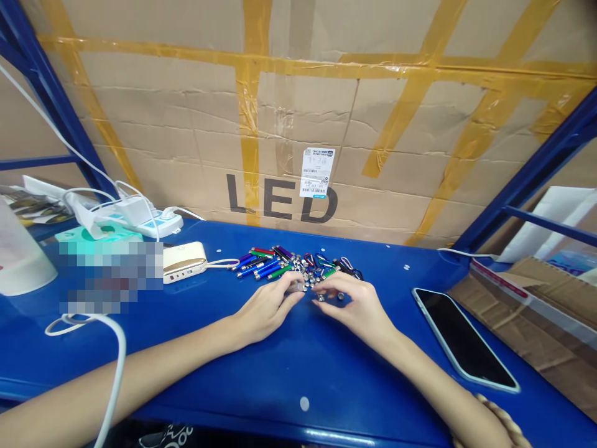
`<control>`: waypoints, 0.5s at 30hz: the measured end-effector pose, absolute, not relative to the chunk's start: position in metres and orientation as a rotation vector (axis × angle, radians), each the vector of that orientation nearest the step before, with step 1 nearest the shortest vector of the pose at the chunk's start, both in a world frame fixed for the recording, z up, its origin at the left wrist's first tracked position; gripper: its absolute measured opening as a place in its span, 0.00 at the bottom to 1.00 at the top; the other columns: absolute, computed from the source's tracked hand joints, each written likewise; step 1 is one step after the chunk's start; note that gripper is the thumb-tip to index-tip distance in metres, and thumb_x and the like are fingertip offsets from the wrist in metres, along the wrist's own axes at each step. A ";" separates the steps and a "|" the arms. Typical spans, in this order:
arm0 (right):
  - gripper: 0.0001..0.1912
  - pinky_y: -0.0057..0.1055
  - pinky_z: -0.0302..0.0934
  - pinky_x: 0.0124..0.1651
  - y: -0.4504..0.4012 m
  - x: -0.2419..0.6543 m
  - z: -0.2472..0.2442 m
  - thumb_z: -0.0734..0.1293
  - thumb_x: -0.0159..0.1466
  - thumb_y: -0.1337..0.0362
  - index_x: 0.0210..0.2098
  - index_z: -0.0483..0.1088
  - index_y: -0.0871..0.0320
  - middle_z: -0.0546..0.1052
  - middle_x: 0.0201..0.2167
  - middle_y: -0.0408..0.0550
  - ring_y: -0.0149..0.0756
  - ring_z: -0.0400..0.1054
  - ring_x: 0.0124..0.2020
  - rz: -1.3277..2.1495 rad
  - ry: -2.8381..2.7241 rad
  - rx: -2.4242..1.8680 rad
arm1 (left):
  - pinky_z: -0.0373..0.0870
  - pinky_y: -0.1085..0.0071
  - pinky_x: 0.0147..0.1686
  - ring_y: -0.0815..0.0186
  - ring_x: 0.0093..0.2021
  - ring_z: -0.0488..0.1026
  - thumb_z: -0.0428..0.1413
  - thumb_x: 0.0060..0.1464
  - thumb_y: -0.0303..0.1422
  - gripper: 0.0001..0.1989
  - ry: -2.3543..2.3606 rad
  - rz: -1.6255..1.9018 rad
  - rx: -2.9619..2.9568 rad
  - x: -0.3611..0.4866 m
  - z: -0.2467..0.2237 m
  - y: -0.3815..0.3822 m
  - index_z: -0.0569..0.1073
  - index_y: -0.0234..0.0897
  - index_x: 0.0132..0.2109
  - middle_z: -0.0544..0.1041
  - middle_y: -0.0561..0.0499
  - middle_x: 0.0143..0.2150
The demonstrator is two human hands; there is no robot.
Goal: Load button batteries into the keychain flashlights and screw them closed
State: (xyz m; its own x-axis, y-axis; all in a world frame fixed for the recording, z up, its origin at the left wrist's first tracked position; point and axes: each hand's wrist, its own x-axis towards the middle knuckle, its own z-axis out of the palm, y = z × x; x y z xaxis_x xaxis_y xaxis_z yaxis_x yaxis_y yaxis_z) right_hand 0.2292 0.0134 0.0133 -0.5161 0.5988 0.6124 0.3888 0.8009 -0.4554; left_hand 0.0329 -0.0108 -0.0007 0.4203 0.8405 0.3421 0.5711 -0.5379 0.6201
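Note:
My left hand (267, 309) is curled beside a pile of small parts, thumb and fingers closed around something small and pale that I cannot make out. Facing it, my right hand (361, 306) pinches a small silver metal piece (321, 298) between thumb and fingertips. Just beyond both hands lie several slim metal tubes (265, 269) in blue, green, red, purple and black. Small round silver pieces (305, 287) are scattered between the fingertips. Coloured clips (321, 258) lie behind the right hand, which partly hides them.
A phone (466, 339) lies on the blue table (280, 386) at right, near flattened cardboard (527, 323). At left are a cream power bank (184, 261), a power strip (163, 224), a white cable (119, 354) and a pale container (23, 261). A large carton (200, 143) stands behind.

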 end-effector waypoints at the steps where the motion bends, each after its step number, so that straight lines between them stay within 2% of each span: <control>1: 0.06 0.23 0.65 0.30 0.012 0.228 0.012 0.67 0.55 0.72 0.33 0.73 0.59 0.74 0.29 0.45 0.29 0.68 0.28 0.337 -2.175 -0.684 | 0.66 0.70 0.40 0.67 0.39 0.70 0.41 0.61 0.35 0.10 1.195 0.894 2.276 0.033 -0.001 -0.010 0.58 0.38 0.49 0.72 0.51 0.38; 5: 0.06 0.23 0.65 0.31 0.007 0.226 0.010 0.66 0.57 0.71 0.35 0.73 0.59 0.75 0.31 0.47 0.29 0.68 0.31 0.311 -2.156 -0.577 | 0.65 0.72 0.41 0.68 0.40 0.69 0.40 0.62 0.34 0.10 1.115 0.895 2.381 0.033 -0.001 -0.008 0.61 0.38 0.47 0.71 0.50 0.40; 10: 0.05 0.23 0.64 0.26 0.006 0.225 0.012 0.67 0.57 0.71 0.33 0.73 0.60 0.75 0.30 0.48 0.30 0.68 0.29 0.283 -2.081 -0.600 | 0.65 0.70 0.42 0.66 0.40 0.68 0.40 0.62 0.34 0.11 1.035 0.863 2.533 0.034 0.001 -0.008 0.65 0.37 0.42 0.71 0.49 0.38; 15: 0.05 0.24 0.65 0.26 0.004 0.222 0.013 0.69 0.55 0.68 0.32 0.74 0.59 0.77 0.31 0.47 0.30 0.70 0.27 0.367 -2.010 -0.665 | 0.66 0.68 0.43 0.65 0.42 0.70 0.43 0.61 0.34 0.09 1.077 0.878 2.367 0.033 -0.001 -0.007 0.60 0.38 0.47 0.71 0.48 0.42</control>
